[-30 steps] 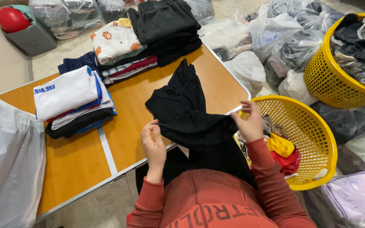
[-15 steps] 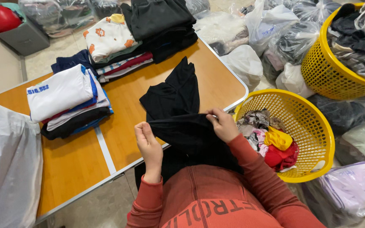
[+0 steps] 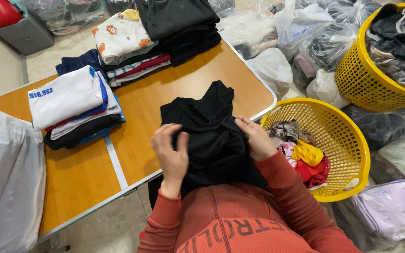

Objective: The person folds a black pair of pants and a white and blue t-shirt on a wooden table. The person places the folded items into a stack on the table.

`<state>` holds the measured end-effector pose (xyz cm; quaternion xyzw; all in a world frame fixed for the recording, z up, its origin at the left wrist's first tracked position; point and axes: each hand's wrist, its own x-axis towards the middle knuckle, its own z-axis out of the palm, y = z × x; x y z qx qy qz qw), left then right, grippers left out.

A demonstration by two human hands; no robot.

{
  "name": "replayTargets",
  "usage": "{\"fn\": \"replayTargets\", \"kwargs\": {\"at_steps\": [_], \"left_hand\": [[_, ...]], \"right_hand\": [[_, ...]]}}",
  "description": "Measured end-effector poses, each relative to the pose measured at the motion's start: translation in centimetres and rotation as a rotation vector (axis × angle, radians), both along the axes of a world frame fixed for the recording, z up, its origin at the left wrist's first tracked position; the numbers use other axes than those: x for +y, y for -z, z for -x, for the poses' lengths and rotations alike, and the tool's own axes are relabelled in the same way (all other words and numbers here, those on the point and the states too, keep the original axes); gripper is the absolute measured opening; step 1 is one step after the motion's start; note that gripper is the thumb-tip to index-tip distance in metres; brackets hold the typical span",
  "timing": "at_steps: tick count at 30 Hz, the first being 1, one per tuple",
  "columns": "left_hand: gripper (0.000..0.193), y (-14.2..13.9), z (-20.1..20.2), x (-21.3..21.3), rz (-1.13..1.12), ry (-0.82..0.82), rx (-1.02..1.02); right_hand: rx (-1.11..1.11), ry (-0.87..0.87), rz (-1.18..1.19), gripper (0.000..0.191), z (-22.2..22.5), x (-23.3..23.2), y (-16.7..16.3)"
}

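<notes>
Black garment (image 3: 212,136) lies bunched at the near tabletop (image 3: 174,93) edge, now drawn inward from the wider spread a second ago, a fold forming. Left hand (image 3: 170,152) and right hand (image 3: 256,139) each grip its cloth.

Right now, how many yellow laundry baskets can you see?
2. One yellow basket sits on the floor by the table's right edge, beside the right hand. The second basket stands farther back at the upper right, full of dark clothes. Others may be hidden.
</notes>
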<state>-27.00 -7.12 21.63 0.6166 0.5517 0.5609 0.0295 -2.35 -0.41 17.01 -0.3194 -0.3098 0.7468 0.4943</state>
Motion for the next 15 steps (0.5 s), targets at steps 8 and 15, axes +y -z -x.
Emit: {"fn": "replayTargets", "kwargs": {"at_steps": [8, 15], "left_hand": [[0.010, 0.9, -3.0, 0.8, 0.042, 0.326, 0.042], [0.020, 0.6, -3.1, 0.6, 0.285, 0.163, -0.257]], "right_hand": [[-0.132, 0.019, -0.105, 0.045, 0.2, -0.4, -3.1], [-1.181, 0.214, -0.828, 0.114, 1.9, -2.9, -6.5]]}}
